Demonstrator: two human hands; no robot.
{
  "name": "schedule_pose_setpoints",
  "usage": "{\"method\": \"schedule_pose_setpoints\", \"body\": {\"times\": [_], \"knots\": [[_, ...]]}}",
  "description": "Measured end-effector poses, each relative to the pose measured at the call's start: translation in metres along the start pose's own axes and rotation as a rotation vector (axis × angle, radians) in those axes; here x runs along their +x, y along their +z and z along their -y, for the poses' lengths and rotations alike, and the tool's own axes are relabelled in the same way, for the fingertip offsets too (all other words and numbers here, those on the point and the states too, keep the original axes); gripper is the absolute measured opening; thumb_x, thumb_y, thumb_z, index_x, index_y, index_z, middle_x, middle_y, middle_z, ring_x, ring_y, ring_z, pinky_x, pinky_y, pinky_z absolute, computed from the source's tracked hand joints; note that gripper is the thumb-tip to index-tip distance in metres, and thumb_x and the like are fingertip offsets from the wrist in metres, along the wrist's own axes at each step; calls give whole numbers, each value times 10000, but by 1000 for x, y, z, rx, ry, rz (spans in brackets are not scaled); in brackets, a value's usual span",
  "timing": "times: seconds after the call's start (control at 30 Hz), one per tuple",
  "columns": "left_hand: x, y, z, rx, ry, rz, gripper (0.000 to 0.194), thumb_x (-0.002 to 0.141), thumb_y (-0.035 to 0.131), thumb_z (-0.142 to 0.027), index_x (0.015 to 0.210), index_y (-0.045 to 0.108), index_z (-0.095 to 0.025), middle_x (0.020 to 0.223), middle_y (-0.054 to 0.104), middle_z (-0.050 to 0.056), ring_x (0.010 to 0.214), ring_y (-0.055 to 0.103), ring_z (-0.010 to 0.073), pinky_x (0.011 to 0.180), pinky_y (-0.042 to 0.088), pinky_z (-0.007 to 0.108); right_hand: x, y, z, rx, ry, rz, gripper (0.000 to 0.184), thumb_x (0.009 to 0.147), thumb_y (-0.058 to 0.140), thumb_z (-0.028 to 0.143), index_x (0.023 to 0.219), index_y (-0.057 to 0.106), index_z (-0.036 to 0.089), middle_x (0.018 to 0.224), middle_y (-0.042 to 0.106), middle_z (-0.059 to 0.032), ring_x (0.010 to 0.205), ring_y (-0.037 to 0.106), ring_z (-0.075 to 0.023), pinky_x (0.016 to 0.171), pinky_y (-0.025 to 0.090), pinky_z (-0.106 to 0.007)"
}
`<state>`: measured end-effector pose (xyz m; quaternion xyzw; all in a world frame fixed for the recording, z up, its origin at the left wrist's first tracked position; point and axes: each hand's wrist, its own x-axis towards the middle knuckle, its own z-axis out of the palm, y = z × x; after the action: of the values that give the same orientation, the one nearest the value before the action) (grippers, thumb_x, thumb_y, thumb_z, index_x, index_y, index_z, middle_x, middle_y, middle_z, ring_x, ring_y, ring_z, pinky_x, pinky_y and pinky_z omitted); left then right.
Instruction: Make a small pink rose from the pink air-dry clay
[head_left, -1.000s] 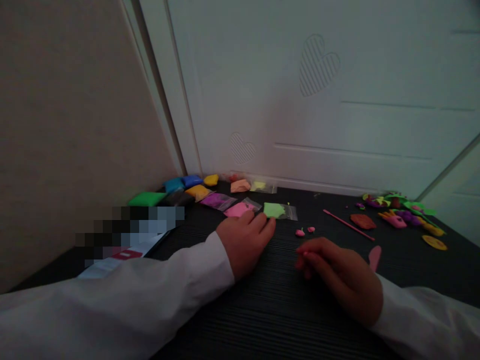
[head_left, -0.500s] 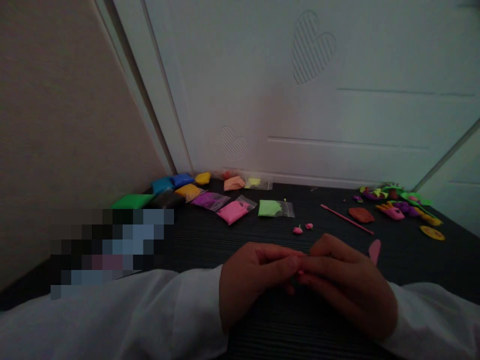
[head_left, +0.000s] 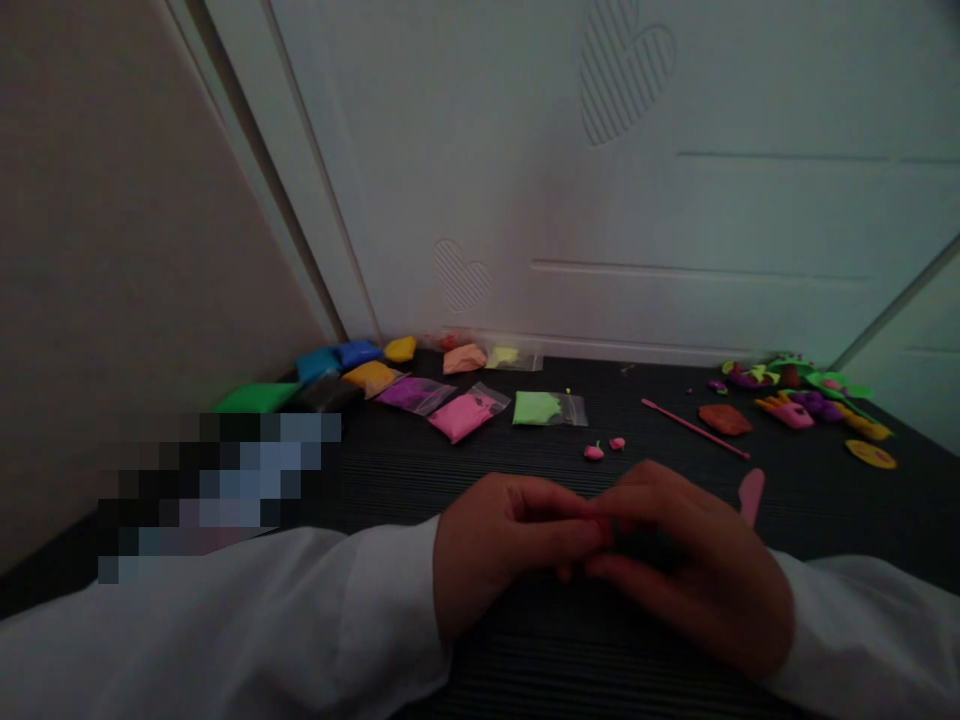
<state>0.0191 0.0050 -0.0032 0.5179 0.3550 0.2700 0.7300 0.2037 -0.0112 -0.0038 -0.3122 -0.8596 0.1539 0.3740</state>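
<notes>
My left hand (head_left: 510, 540) pinches a small piece of pink clay (head_left: 604, 530) between thumb and fingers, low in the middle of the head view. Fingers cover most of the piece. My right hand (head_left: 697, 570) meets it from the other side, its fingertips closed around the same piece, with a gap behind them toward the palm. Just beyond the hands lie two small pink clay buds, one on the left (head_left: 593, 453) and one on the right (head_left: 617, 443). A pink plastic knife (head_left: 751, 495) lies beside my right hand, and a thin pink stick (head_left: 696, 428) farther back.
Bags of coloured clay, among them a pink bag (head_left: 465, 415), a light green bag (head_left: 536, 408) and a purple bag (head_left: 411, 393), line the dark table's back left. A reddish-brown lump (head_left: 724, 419), shaped clay pieces (head_left: 795, 410) and a yellow disc (head_left: 871, 454) lie right. A white panel (head_left: 450, 180) stands behind.
My right hand's fingers have spread a little apart around the clay, and more of the pink piece shows between the fingertips. The view has tilted slightly.
</notes>
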Motion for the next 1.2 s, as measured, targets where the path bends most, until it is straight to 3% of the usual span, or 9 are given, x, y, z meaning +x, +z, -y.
{"method": "schedule_pose_setpoints", "body": {"times": [0.2,0.37,0.5,0.63,0.8,0.97,1.2], "knots": [[4,2,5,-75,27,-79,177,728,635,-245,893,647,-183,812,646,1,734,549,87,587,377,187,2,-2,-8,45,243,-169,183,805,487,160,950,406,237,710,461,32,588,483,-95,536,426,-226],[3,-1,3,-25,13,-133,217,710,660,-245,922,652,-202,779,633,-20,654,504,54,619,363,195,4,-3,-12,95,303,-149,134,817,476,177,922,417,236,699,465,37,584,481,-88,512,419,-206],[1,-2,-1,15,5,-150,150,655,706,-229,778,651,-164,615,575,-57,564,462,35,548,324,179,4,-3,-10,92,297,-123,198,818,469,178,999,429,247,704,478,37,592,497,-94,528,421,-222],[-1,0,-4,21,13,-142,170,615,728,-171,703,586,-141,619,568,-66,564,477,32,533,331,164,3,-5,-9,63,285,-104,219,822,469,180,1029,439,243,699,484,33,592,509,-99,539,416,-240],[0,2,-2,35,54,-118,115,706,655,-199,804,630,-144,653,591,-41,556,487,40,540,360,173,5,-5,-8,36,264,-74,210,818,466,171,1014,456,245,708,499,32,608,524,-101,560,428,-242],[3,1,2,9,106,-97,228,800,550,-262,983,623,-146,772,635,19,636,530,81,574,413,210,5,-5,-8,9,223,-70,193,817,459,162,997,478,230,716,508,21,612,522,-107,554,430,-245],[1,-2,1,-2,59,-69,139,688,671,-230,790,628,-146,692,637,-25,586,536,62,586,406,196,3,-4,-3,-16,27,-20,183,776,553,205,956,545,238,806,557,-11,732,536,-129,634,447,-265]]}}
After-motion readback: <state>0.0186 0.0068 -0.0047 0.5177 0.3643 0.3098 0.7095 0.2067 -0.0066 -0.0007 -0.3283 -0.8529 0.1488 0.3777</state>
